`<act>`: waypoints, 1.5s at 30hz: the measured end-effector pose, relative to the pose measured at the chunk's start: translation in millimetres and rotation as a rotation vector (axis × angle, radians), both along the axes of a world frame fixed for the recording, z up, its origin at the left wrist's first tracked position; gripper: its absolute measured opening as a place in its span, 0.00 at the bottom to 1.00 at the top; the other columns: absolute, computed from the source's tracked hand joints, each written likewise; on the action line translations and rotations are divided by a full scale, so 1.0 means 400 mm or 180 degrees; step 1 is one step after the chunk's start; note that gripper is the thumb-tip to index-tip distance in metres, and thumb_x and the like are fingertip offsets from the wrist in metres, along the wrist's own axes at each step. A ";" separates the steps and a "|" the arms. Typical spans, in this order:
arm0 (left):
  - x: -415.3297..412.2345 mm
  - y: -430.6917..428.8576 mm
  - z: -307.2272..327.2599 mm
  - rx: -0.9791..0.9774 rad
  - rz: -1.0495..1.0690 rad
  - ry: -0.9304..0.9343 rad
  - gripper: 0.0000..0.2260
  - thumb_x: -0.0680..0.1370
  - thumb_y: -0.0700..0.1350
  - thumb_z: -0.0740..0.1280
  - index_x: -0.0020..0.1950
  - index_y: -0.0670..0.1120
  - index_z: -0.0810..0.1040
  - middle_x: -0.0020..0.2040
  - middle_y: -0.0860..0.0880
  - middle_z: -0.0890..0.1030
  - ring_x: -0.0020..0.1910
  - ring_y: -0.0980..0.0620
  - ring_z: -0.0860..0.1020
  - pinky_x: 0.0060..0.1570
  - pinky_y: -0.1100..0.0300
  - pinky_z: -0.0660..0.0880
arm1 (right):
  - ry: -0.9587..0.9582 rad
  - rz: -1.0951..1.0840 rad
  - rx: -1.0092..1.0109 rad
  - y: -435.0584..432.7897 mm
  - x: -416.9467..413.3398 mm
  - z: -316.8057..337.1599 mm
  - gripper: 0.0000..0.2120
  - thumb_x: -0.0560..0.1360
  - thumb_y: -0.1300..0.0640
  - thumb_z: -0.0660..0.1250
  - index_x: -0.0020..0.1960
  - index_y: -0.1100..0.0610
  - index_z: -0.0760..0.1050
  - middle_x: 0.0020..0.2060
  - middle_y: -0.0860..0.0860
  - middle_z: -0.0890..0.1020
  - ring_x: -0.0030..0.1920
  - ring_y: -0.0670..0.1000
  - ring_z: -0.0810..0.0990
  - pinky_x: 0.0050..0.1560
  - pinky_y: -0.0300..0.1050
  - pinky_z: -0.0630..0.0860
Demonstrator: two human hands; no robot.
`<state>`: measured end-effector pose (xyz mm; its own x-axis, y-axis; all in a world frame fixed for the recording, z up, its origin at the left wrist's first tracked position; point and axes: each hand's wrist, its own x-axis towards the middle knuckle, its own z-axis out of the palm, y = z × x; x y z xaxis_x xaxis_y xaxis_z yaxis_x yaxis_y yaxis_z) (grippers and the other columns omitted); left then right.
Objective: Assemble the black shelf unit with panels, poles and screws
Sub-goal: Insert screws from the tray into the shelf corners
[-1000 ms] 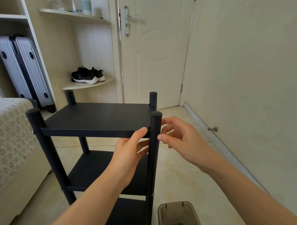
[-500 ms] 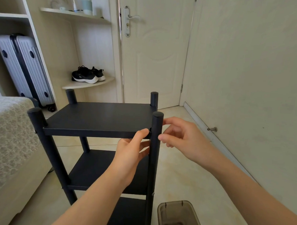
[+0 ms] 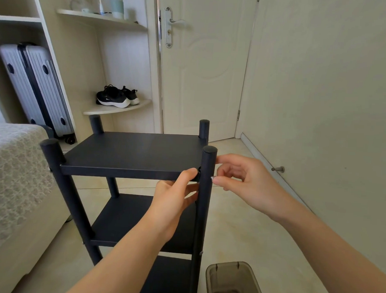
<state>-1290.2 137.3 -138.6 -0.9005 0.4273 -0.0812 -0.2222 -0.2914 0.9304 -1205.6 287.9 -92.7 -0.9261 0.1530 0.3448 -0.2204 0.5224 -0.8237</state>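
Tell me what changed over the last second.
Very little changed. The right hand eased slightly rightward off the front right pole. A silver screw now shows pinched at its thumb tip, against the pole's side. The left hand grips the top panel at that corner as before, and the shelf has not moved.

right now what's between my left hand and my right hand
The near right pole stands between them in the head view: the left hand grips the top panel beside it, the right hand pinches a screw at its other side.
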 end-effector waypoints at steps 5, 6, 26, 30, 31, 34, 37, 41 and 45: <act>0.007 0.000 0.010 0.0017 -0.0044 -0.0004 0.09 0.77 0.51 0.71 0.52 0.48 0.76 0.35 0.57 0.84 0.41 0.63 0.84 0.36 0.66 0.77 | -0.0025 -0.0223 0.0190 -0.009 -0.001 -0.004 0.13 0.75 0.55 0.72 0.56 0.41 0.78 0.38 0.42 0.81 0.45 0.43 0.81 0.52 0.43 0.75; 0.007 0.000 0.010 0.0004 -0.0040 -0.0007 0.10 0.77 0.51 0.71 0.52 0.47 0.77 0.35 0.57 0.84 0.41 0.63 0.84 0.38 0.64 0.76 | -0.0014 -0.0254 0.0215 -0.012 -0.001 -0.004 0.14 0.75 0.55 0.71 0.57 0.42 0.78 0.39 0.42 0.81 0.45 0.43 0.81 0.53 0.44 0.76; 0.015 -0.005 0.027 0.0014 -0.0026 -0.0028 0.30 0.60 0.61 0.73 0.56 0.48 0.71 0.56 0.48 0.78 0.55 0.51 0.81 0.43 0.61 0.75 | 0.0002 -0.0206 -0.0098 -0.019 -0.022 -0.012 0.18 0.76 0.57 0.70 0.63 0.43 0.74 0.39 0.44 0.79 0.39 0.43 0.80 0.45 0.38 0.75; 0.017 -0.005 0.025 -0.0059 -0.0067 0.0051 0.29 0.61 0.62 0.72 0.55 0.50 0.70 0.58 0.49 0.78 0.57 0.51 0.79 0.45 0.60 0.75 | -0.0092 -0.0068 -0.0442 -0.013 -0.030 -0.015 0.17 0.76 0.59 0.70 0.60 0.41 0.76 0.46 0.48 0.79 0.43 0.46 0.82 0.43 0.38 0.78; 0.017 -0.006 0.026 -0.0064 -0.0063 0.0056 0.29 0.61 0.62 0.72 0.55 0.51 0.69 0.58 0.49 0.77 0.56 0.51 0.79 0.44 0.61 0.75 | -0.0158 -0.0046 -0.0539 -0.010 -0.031 -0.017 0.16 0.76 0.58 0.71 0.59 0.41 0.77 0.48 0.48 0.78 0.45 0.45 0.82 0.44 0.39 0.79; 0.017 -0.007 0.025 -0.0057 -0.0084 0.0053 0.29 0.60 0.62 0.73 0.55 0.51 0.69 0.58 0.49 0.78 0.55 0.51 0.80 0.43 0.61 0.75 | -0.0395 0.0048 -0.0737 -0.008 -0.037 -0.023 0.15 0.76 0.53 0.71 0.57 0.36 0.77 0.52 0.45 0.80 0.51 0.41 0.81 0.48 0.40 0.80; 0.018 -0.005 0.028 -0.0103 -0.0055 0.0004 0.25 0.64 0.61 0.73 0.55 0.51 0.71 0.56 0.49 0.81 0.55 0.50 0.81 0.46 0.60 0.76 | -0.0503 0.0182 -0.0954 -0.006 -0.038 -0.024 0.14 0.76 0.54 0.70 0.56 0.35 0.78 0.52 0.41 0.82 0.56 0.41 0.81 0.55 0.45 0.79; 0.029 -0.031 0.040 -0.1431 -0.0039 0.0847 0.15 0.78 0.62 0.64 0.45 0.52 0.81 0.40 0.55 0.86 0.40 0.57 0.84 0.45 0.57 0.79 | -0.0574 0.0310 -0.1290 0.002 -0.034 -0.018 0.14 0.76 0.58 0.71 0.57 0.41 0.80 0.54 0.45 0.84 0.57 0.45 0.82 0.59 0.50 0.78; 0.036 -0.063 0.043 -0.2704 0.1576 0.4146 0.15 0.75 0.59 0.66 0.34 0.51 0.78 0.29 0.56 0.77 0.29 0.57 0.75 0.31 0.62 0.72 | -0.0684 0.0310 -0.1546 0.011 -0.040 -0.018 0.15 0.74 0.61 0.73 0.56 0.45 0.82 0.54 0.48 0.84 0.55 0.47 0.83 0.60 0.53 0.77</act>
<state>-1275.6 112.2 -121.6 -0.5727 0.3238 0.7531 0.7517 0.5739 0.3249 -1221.5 292.2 -99.9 -0.9859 0.1576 0.0570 -0.0488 0.0555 -0.9973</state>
